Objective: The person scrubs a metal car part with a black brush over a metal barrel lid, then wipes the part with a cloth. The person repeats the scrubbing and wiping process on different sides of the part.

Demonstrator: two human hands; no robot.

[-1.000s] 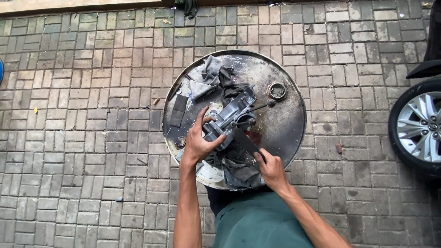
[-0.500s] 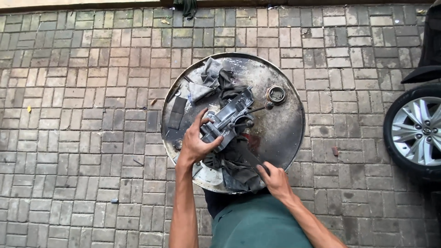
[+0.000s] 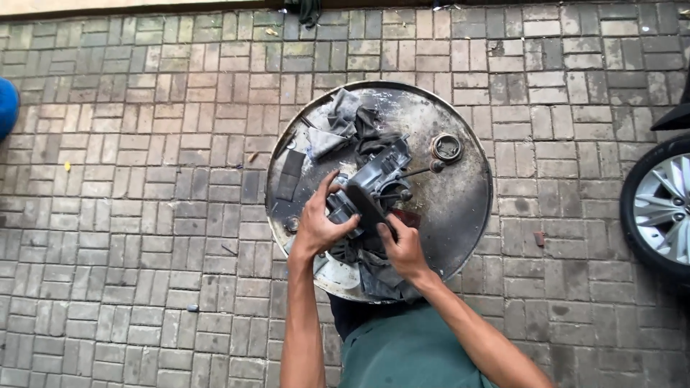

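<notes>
A grey metal engine part rests on a round, dirty metal tray laid on the brick paving. My left hand grips the part's near left end. My right hand holds a dark flat tool laid against the part. Grey rags lie at the tray's far left, and more crumpled cloth sits under my hands.
A metal ring lies at the tray's far right and a dark flat piece at its left. A wheel with silver spokes stands at the right edge. A blue object shows at the left edge.
My right hand has moved up from the tray's near edge to the engine part, bringing the dark tool onto it. My left hand has stayed on the part.
</notes>
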